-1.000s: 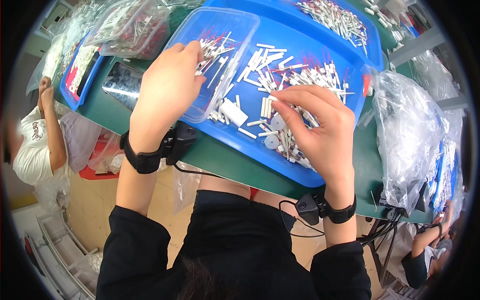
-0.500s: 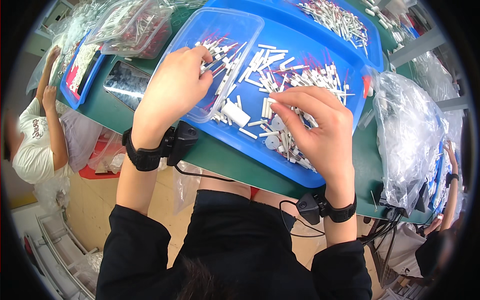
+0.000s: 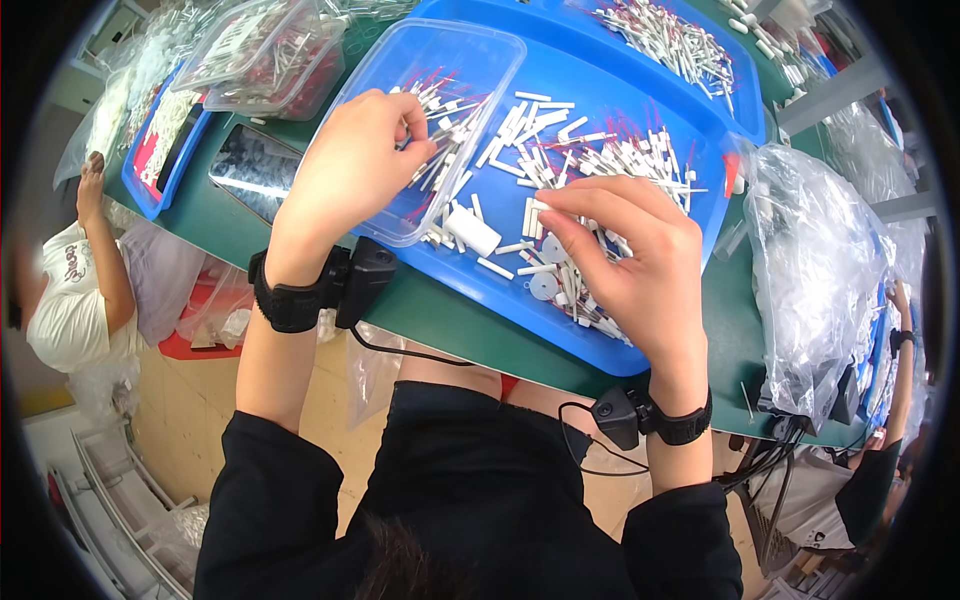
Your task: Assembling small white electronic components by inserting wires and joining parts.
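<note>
My left hand (image 3: 360, 155) is over the clear plastic box (image 3: 515, 48), its fingers curled in. Whatever it may hold is hidden. White stick-like parts with red wires (image 3: 455, 125) lie in the box beneath it. My right hand (image 3: 640, 240) pinches the end of a small white tube (image 3: 541, 204) between thumb and forefinger, above the blue tray (image 3: 480, 285). Close to those fingertips lie loose white tubes (image 3: 515, 125), a heap of wired white parts (image 3: 640, 155) and a white disc (image 3: 544, 286). A thicker white cylinder (image 3: 472, 231) rests beside the box.
Another blue tray (image 3: 750, 100) with wired parts is at the far side. A phone-like dark slab (image 3: 250, 170) and stacked clear boxes (image 3: 270, 70) stand left. A clear plastic bag (image 3: 815, 270) bulges at right. People work on both sides, one in a white shirt (image 3: 80, 300).
My left hand has shifted slightly, its fingers curling closer together over the box. My right hand stays nearly in place with its pinch. The person at left has moved an arm.
</note>
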A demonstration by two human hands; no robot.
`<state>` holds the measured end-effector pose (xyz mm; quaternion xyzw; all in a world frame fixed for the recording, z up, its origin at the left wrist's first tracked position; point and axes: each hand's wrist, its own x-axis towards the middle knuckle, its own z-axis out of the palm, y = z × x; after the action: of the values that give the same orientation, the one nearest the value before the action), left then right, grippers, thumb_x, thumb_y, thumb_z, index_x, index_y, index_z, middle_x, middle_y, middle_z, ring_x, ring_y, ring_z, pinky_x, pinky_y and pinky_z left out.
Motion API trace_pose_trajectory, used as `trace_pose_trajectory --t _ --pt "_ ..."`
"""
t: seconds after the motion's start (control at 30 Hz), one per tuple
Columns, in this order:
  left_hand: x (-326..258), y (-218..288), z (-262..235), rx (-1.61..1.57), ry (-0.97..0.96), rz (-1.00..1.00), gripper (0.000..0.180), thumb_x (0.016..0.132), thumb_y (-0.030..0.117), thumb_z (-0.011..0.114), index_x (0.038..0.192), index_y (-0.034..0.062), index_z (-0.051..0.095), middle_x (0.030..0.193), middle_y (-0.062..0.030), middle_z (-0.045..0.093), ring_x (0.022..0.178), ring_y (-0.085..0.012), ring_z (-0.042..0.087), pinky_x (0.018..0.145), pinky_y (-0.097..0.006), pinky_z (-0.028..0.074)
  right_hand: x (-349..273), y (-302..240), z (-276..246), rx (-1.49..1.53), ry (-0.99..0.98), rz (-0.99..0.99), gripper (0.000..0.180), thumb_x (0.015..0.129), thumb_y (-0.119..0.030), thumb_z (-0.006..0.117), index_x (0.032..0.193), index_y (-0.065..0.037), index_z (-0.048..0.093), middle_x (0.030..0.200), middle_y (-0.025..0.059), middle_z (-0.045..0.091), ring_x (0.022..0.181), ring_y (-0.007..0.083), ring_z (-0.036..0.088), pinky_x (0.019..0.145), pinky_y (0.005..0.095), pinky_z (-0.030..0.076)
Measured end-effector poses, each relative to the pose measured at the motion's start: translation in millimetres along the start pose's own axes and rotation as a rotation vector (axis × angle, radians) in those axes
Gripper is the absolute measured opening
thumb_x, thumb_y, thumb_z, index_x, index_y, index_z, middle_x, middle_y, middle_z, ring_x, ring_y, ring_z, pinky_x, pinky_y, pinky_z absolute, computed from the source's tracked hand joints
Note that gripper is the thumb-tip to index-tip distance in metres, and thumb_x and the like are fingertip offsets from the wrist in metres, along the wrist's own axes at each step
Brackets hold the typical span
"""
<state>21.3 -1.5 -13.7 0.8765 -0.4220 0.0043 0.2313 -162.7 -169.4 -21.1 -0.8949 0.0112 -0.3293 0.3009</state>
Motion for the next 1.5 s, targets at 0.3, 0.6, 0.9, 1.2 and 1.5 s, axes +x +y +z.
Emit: trace_pose_trajectory --t 0.3,0.6,0.9,1.2,1.5 --pt "-16.2 38.1 -22.0 -1.022 0.234 0.029 0.008 0.092 0.004 0.063 0.095 -0.0026 0.063 0.090 -0.0057 0.063 0.071 -0.0102 0.058 0.066 -0.025 0.047 4.3 -14.7 -6.8 0.347 0.000 0.247 0.013 0.083 -0.004 0.072 0.096 -0.006 0.073 0.082 0.0055 0.072 0.074 0.0136 0.068 0.067 0.0244 0.052" --pt "-35.0 76.8 -3.1 -1.347 0.101 0.065 0.011 0.088 -0.003 0.065 0.097 -0.0012 0.059 0.093 -0.0160 0.064 0.075 -0.0184 0.062 0.075 -0.030 0.050 3.8 -17.4 -22.2 0.752 0.047 0.271 0.015 0.088 0.003 0.067 0.102 0.005 0.069 0.091 0.0107 0.072 0.081 0.0143 0.069 0.071 0.0247 0.053" --pt "-35.3 73.7 -0.4 -1.103 0.050 0.166 0.018 0.084 -0.010 0.065 0.100 -0.0031 0.060 0.096 -0.0147 0.067 0.086 -0.0185 0.066 0.076 -0.029 0.054 4.8 -8.3 -20.8 0.575 0.058 0.149 0.015 0.084 0.002 0.070 0.098 0.001 0.072 0.087 0.0080 0.072 0.073 0.0125 0.067 0.068 0.0227 0.053" --pt "-34.8 69.3 -0.1 -1.261 0.097 0.138 0.016 0.083 -0.014 0.063 0.099 -0.0094 0.063 0.101 -0.0206 0.067 0.087 -0.0213 0.068 0.080 -0.031 0.057 4.7 -8.1 -20.3 0.338 0.140 0.137 0.010 0.081 0.003 0.070 0.091 0.000 0.070 0.080 0.0066 0.070 0.066 0.0122 0.066 0.061 0.0228 0.052" --pt "-38.5 66.4 1.1 -1.016 0.146 0.262 0.015 0.083 -0.016 0.062 0.097 -0.0111 0.066 0.094 -0.0209 0.069 0.076 -0.0219 0.070 0.068 -0.028 0.059 6.0 -9.0 -14.4 0.211 0.181 -0.087 0.016 0.077 0.005 0.074 0.090 -0.003 0.071 0.077 0.0062 0.068 0.063 0.0151 0.063 0.056 0.0252 0.049"
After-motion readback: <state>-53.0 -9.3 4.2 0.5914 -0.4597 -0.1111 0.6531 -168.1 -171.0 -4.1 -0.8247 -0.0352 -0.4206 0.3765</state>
